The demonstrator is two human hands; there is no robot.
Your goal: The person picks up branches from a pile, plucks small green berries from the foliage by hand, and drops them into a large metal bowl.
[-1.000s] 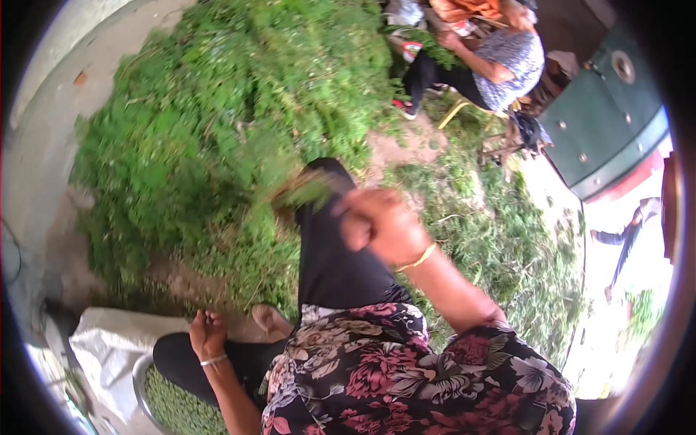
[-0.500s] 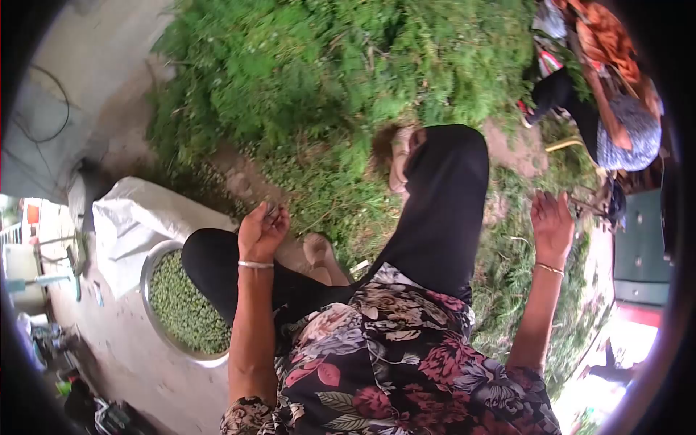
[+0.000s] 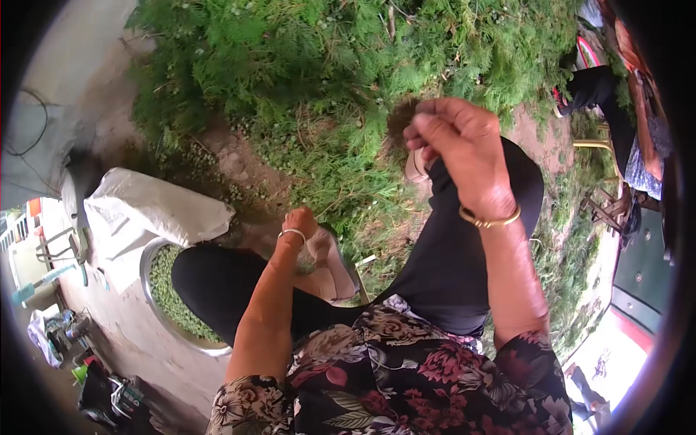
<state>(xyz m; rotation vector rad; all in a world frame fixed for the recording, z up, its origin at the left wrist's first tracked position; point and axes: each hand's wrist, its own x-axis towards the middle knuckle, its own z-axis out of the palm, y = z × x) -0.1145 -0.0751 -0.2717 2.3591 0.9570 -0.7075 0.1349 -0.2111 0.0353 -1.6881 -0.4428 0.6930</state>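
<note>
My right hand [image 3: 464,141] is raised in front of my right knee. Its fingers are loosely bent, the thumb apart from the forefinger, and nothing shows between them. Lower and to the left, my left hand [image 3: 300,222] is closed above my foot; whatever its fingers may hold is hidden. Beyond both hands lies a big heap of green, feathery-leaved branches [image 3: 290,65], with loose sprigs [image 3: 341,174] scattered nearer my feet. A metal basin [image 3: 147,279], filled with small green cones or berries [image 3: 177,297], stands beside my left knee, which partly covers it.
A white sack [image 3: 156,206] lies behind the basin on the ground. Another person [image 3: 605,94] sits at the far right near a wooden stool [image 3: 605,210]. Bags and other clutter [image 3: 109,391] stand at the lower left.
My right hand has swung inward and up from the right side to in front of my knee. My left hand has turned over, closed, and shifted slightly right.
</note>
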